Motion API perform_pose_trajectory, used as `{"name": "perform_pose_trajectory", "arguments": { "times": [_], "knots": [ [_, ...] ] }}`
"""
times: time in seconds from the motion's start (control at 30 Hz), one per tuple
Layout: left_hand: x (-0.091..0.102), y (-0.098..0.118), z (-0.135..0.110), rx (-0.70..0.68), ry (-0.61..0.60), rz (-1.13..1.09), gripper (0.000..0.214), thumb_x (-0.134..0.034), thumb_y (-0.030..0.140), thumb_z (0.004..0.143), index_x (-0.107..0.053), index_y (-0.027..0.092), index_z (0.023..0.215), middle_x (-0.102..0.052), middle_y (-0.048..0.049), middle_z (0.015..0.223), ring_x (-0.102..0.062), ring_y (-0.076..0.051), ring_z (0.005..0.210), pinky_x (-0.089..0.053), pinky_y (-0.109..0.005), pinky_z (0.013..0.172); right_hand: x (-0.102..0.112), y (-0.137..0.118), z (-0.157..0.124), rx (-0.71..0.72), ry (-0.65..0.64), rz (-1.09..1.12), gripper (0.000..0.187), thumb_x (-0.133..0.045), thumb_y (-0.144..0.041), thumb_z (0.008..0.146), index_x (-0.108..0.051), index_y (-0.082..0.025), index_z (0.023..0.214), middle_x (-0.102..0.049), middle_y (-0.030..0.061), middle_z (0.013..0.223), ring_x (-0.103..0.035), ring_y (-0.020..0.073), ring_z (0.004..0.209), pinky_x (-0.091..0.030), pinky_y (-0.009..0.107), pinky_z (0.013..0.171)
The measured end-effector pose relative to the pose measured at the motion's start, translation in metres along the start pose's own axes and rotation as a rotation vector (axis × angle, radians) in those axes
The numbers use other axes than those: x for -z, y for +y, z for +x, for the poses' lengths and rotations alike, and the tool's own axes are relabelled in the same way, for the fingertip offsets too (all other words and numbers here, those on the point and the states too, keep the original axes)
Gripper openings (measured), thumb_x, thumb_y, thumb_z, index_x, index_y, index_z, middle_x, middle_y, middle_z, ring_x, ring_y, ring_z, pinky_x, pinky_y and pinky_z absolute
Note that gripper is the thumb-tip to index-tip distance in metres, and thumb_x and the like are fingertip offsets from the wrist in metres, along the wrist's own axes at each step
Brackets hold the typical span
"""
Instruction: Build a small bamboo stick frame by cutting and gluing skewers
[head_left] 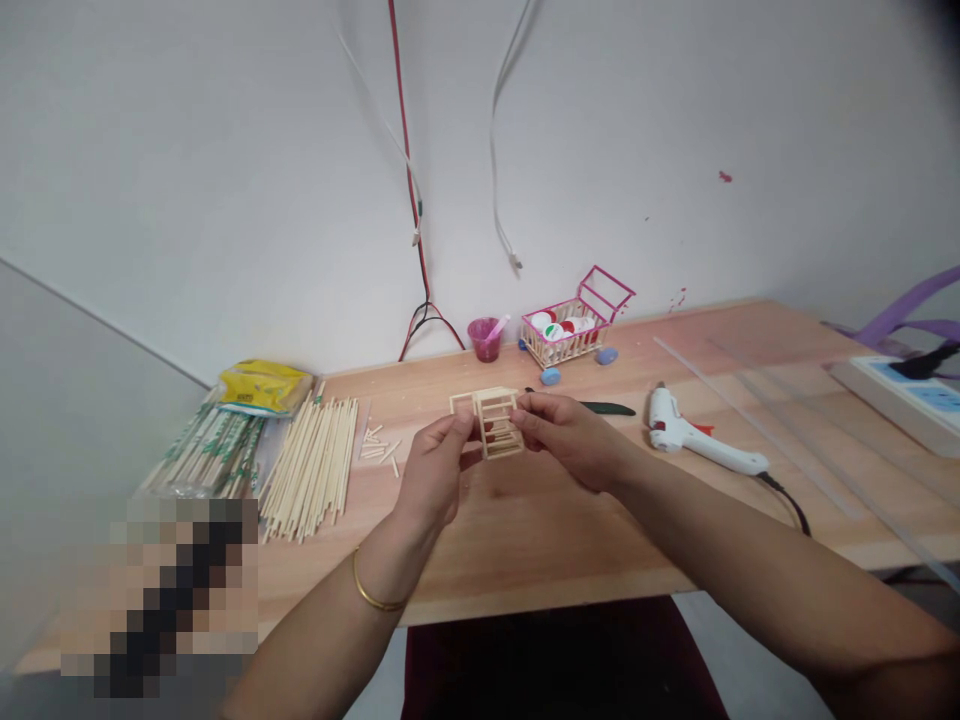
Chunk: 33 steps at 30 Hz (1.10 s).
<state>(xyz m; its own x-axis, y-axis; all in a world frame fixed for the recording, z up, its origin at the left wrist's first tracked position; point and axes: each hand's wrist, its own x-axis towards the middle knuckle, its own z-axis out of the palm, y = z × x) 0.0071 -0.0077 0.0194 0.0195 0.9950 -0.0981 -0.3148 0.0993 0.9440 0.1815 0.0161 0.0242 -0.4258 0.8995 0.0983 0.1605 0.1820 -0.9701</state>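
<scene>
A small frame of pale wooden sticks [501,408], with several crossbars, is held up above the table between my two hands. My left hand [441,455] grips its left side, thumb toward me, with a gold bangle on the wrist. On the other side, my right hand [559,432] pinches the frame's right edge between thumb and fingers. Behind the right hand lies a dark green-handled tool [611,408], partly hidden. Several short cut stick pieces [382,447] lie to the left of my left hand, beside a large bundle of long wooden sticks [315,465].
A white glue gun [694,440] lies at the right, its cord trailing off, near a power strip [911,400]. A miniature cart [566,335] and a pink cup [487,342] stand by the wall. Packaged sticks and a yellow packet [264,387] sit at the left. Cables [409,170] hang behind.
</scene>
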Motion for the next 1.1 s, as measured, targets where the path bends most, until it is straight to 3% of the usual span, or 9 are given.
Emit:
{"name": "perform_pose_trajectory", "arguments": {
  "times": [0.3,0.6,0.8,0.97,1.1],
  "knots": [
    [0.0,0.001,-0.001,-0.018,0.054,0.15,0.025,-0.078,0.037,0.064,-0.067,0.015,0.065,-0.062,-0.0004,0.063,-0.053,-0.009,0.06,-0.044,-0.022,0.06,-0.001,-0.007,-0.001,0.016,0.016,-0.077,0.03,-0.052,-0.042,0.088,-0.049,-0.02,0.069,-0.045,-0.004,0.063,-0.041,0.0121,0.061,-0.033,0.026,0.061],
    [0.001,0.004,0.0,0.005,0.043,0.131,0.025,-0.079,0.034,0.063,-0.065,0.014,0.065,-0.06,0.0006,0.062,-0.052,-0.008,0.059,-0.044,-0.021,0.058,-0.004,0.0,0.0,-0.005,0.019,0.023,0.035,-0.054,-0.048,0.085,-0.049,-0.02,0.066,-0.044,-0.0038,0.063,-0.04,0.0119,0.061,-0.033,0.026,0.06],
    [0.001,0.004,0.0,0.014,0.05,0.069,0.027,-0.079,0.036,0.063,-0.064,0.013,0.067,-0.063,-0.0017,0.068,-0.057,-0.011,0.064,-0.048,-0.024,0.061,-0.005,0.01,0.003,-0.001,0.01,0.2,0.044,-0.041,-0.054,0.091,-0.05,-0.019,0.067,-0.045,-0.0024,0.062,-0.039,0.0113,0.06,-0.033,0.027,0.06],
    [0.001,0.003,0.001,0.018,0.039,0.079,0.027,-0.078,0.036,0.065,-0.065,0.013,0.068,-0.063,-0.0014,0.068,-0.055,-0.009,0.062,-0.045,-0.021,0.058,-0.004,0.002,0.002,-0.022,-0.041,0.192,0.028,-0.061,-0.045,0.082,-0.054,-0.019,0.075,-0.045,-0.0041,0.065,-0.04,0.0106,0.061,-0.033,0.025,0.06],
    [0.0,0.002,0.0,0.02,0.035,0.089,0.026,-0.078,0.035,0.065,-0.065,0.013,0.068,-0.063,-0.0012,0.067,-0.054,-0.008,0.061,-0.044,-0.02,0.058,-0.005,0.0,0.001,-0.029,-0.025,0.179,0.023,-0.061,-0.04,0.083,-0.055,-0.019,0.075,-0.044,-0.0042,0.065,-0.039,0.0107,0.061,-0.032,0.025,0.058]
  ]
}}
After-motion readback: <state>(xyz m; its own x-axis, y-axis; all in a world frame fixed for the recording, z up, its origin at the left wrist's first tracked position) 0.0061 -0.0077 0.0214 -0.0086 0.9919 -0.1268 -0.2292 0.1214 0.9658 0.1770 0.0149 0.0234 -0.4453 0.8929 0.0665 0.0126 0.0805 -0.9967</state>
